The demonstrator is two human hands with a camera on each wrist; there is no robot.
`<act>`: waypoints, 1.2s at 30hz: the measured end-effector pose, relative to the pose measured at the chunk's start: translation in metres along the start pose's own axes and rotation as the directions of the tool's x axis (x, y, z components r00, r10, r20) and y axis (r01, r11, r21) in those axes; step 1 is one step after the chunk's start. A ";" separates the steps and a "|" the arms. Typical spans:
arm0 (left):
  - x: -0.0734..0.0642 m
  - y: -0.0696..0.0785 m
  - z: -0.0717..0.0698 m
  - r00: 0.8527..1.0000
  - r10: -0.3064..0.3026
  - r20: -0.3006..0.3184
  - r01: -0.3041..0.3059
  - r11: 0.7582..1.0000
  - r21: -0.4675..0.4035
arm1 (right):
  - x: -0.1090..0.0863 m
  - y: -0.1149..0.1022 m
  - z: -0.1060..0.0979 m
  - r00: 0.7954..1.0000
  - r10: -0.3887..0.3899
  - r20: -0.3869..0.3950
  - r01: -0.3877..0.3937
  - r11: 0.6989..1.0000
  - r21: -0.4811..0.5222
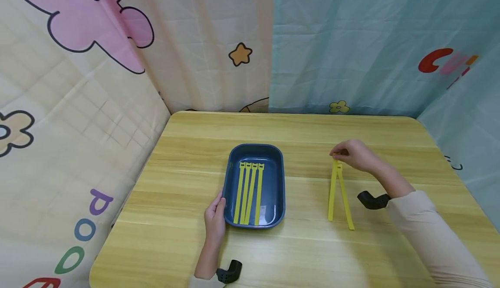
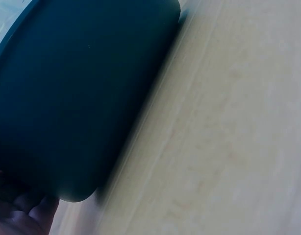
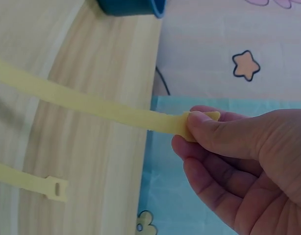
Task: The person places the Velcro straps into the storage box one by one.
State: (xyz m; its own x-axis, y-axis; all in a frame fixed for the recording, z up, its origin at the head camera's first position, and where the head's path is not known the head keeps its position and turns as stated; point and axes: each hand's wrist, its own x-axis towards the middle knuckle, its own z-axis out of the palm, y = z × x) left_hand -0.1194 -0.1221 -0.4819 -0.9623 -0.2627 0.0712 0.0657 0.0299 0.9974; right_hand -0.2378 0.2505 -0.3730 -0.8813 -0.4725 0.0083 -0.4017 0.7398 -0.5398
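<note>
A dark blue tray [image 1: 273, 192] holds a row of several yellow hook-and-loop cable ties [image 1: 250, 192], lying side by side lengthwise. My left hand [image 1: 215, 218] grips the tray's near left side, thumb by the rim; the left wrist view shows the tray's outer surface [image 2: 87, 98] and curled fingers below it. On the right, my right hand [image 1: 357, 154] pinches a yellow cable tie [image 3: 116, 112] by its slotted head between thumb and fingers, and the strip hangs down over the table. Beside it, another yellow cable tie [image 1: 345, 196] lies slanted on the wood.
The wooden table [image 1: 187, 157] has rounded far corners and meets patterned cloth curtains [image 1: 218, 31] at the back and sides. A black camera mount [image 1: 230, 271] sits at the left wrist and another black mount [image 1: 373, 200] at the right.
</note>
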 end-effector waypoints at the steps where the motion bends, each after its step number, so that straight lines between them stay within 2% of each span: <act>1: 0.000 0.000 0.000 1.000 -0.001 0.000 0.001 1.000 0.003 | 0.000 -0.004 -0.001 1.000 -0.012 -0.003 0.012 1.000 -0.006; 9: 0.000 0.000 -0.002 1.000 0.010 0.008 -0.010 1.000 -0.001 | -0.006 -0.024 -0.012 0.996 -0.082 -0.029 0.081 0.996 -0.033; 16: 0.001 -0.001 -0.001 1.000 0.012 0.013 -0.011 1.000 -0.023 | -0.009 -0.038 -0.024 0.996 -0.087 -0.025 0.087 0.996 -0.022; 20: 0.001 -0.001 -0.001 1.000 0.018 0.013 -0.018 1.000 -0.025 | -0.010 -0.051 -0.031 0.986 -0.152 -0.072 0.148 0.987 -0.055; 23: 0.001 -0.002 0.000 1.000 0.017 0.011 -0.016 0.999 -0.030 | -0.012 -0.064 -0.037 0.971 -0.209 -0.120 0.199 0.976 -0.087; 26: 0.001 -0.002 0.000 1.000 0.011 0.008 -0.011 1.000 -0.029 | -0.014 -0.078 -0.042 0.951 -0.255 -0.174 0.240 0.965 -0.102; 28: 0.001 -0.003 0.001 1.000 0.010 0.007 -0.010 0.999 -0.032 | -0.016 -0.088 -0.046 0.929 -0.298 -0.217 0.285 0.954 -0.093; 33: 0.001 -0.003 0.001 1.000 0.019 0.014 -0.018 0.999 -0.041 | -0.021 -0.113 -0.055 0.852 -0.417 -0.317 0.413 0.907 -0.082; 36: 0.001 -0.003 0.000 1.000 0.014 0.016 -0.013 0.999 -0.046 | -0.021 -0.127 -0.055 0.813 -0.459 -0.359 0.461 0.883 -0.085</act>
State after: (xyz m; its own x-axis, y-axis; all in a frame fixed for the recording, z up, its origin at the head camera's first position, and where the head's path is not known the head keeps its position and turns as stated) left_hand -0.1204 -0.1221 -0.4848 -0.9654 -0.2466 0.0846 0.0902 -0.0116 0.9959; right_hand -0.1821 0.1928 -0.2588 -0.6214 -0.5514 0.5566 -0.7822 0.4765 -0.4013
